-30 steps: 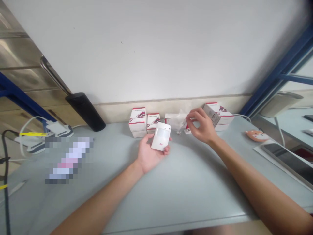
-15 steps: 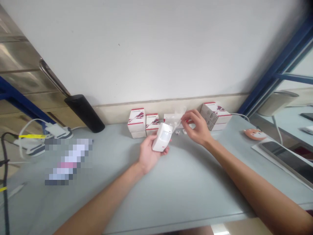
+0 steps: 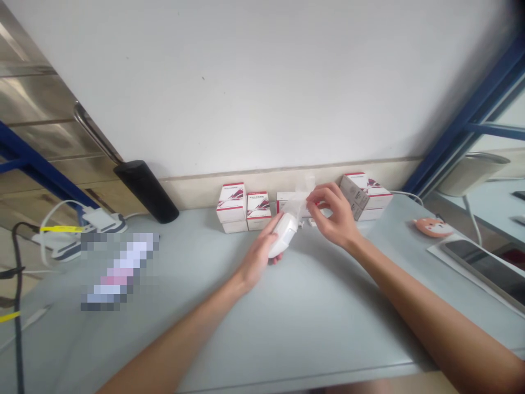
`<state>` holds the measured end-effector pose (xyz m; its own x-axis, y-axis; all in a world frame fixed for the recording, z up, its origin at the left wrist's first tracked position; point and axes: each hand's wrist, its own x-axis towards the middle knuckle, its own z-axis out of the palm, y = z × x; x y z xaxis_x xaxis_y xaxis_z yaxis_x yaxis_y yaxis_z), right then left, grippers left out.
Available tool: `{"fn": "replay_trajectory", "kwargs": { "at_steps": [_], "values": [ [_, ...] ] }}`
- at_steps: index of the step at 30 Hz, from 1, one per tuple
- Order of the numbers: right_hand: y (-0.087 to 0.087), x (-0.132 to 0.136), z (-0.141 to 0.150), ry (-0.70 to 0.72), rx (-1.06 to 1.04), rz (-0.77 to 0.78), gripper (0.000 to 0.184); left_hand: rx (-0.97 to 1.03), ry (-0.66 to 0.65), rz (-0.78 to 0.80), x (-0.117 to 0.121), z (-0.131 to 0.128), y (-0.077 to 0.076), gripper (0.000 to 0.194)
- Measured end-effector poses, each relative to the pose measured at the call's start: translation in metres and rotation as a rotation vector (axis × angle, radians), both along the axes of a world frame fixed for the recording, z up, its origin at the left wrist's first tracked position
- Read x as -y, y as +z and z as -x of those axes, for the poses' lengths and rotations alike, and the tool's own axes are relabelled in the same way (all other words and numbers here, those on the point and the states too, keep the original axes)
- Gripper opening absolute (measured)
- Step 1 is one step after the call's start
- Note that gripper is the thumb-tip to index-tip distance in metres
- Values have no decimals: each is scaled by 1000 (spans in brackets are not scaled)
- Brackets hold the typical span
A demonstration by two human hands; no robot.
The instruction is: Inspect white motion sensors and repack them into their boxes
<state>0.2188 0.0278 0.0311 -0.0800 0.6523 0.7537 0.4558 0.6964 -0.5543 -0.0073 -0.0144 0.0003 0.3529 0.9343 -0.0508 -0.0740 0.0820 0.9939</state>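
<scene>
My left hand [image 3: 258, 254] is wrapped round a white motion sensor [image 3: 283, 236], which is tilted so that its side faces me. From the sensor's upper end a clear plastic bag [image 3: 296, 203] stretches up and right. My right hand [image 3: 334, 213] pinches that bag between thumb and fingertips, to the right of the sensor. Whether the sensor's end is still inside the bag I cannot tell. Behind the bag lies a white and red box [image 3: 286, 197], partly covered. Small white pieces [image 3: 311, 222] rest on the table just below my right fingers.
Printed boxes stand against the wall, a left stack [image 3: 232, 205] and a right stack [image 3: 375, 197]. A black cylinder [image 3: 145, 191] leans at the back left, near power strips [image 3: 98, 221] with cables. At right are an orange animal-faced item [image 3: 432, 226] and a phone [image 3: 484, 268].
My left hand has turned the sensor, so its front window no longer faces me. My right hand keeps its pinch on the bag. The view has shifted slightly.
</scene>
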Motion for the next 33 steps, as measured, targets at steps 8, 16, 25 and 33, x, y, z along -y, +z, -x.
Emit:
{"fn": "replay_trajectory", "kwargs": {
  "at_steps": [8, 16, 25, 33],
  "values": [
    [0, 3, 0, 32, 79, -37, 7, 64, 28, 15, 1, -2, -1, 69],
    [-8, 9, 24, 72, -330, 362, 37, 322, 41, 54, 1, -4, 10, 57],
    [-2, 17, 23, 528, -248, 913, 45, 437, -18, 88, -4, -2, 10, 45],
    [-1, 12, 21, 464, -200, 881, 44, 443, -19, 208, -11, -1, 10, 46]
  ]
}}
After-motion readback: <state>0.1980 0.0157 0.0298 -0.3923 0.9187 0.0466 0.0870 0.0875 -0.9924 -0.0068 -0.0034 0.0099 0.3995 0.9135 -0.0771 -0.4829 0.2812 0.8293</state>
